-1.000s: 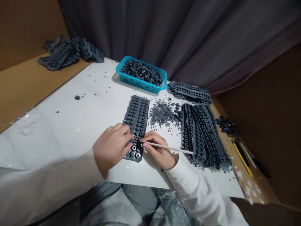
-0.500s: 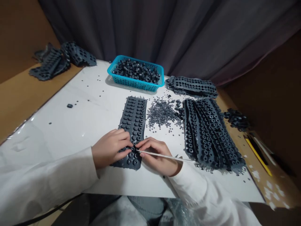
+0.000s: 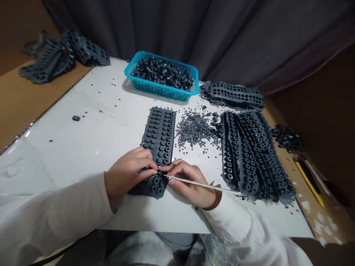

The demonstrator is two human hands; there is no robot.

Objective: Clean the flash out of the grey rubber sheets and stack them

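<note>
A dark grey moulded rubber sheet (image 3: 159, 129) with rows of round ring-shaped knobs lies lengthwise in front of me. My left hand (image 3: 132, 170) is closed over its left edge, thumb and fingertips pinching at the knobs in the lower part. From the other side my right hand (image 3: 191, 181) grips a thin white stick (image 3: 205, 186), its tip against the sheet beside my left fingertips. The exact spot between the fingertips is hidden. Right of the sheet lies a pile of small grey discs (image 3: 195, 129).
A blue basket (image 3: 163, 94) full of dark rubber rings stands at the back. Stacked knobbed sheets (image 3: 253, 155) lie on the right, punched sheets (image 3: 233, 96) behind them. More sheets (image 3: 50, 61) lie far left. A yellow pencil-like tool (image 3: 309, 183) rests at the right edge.
The view has shifted slightly. My left fingers and thumb have drawn closer together on the sheet, and the right fingertips have moved a little. The stick stays in my right hand.
</note>
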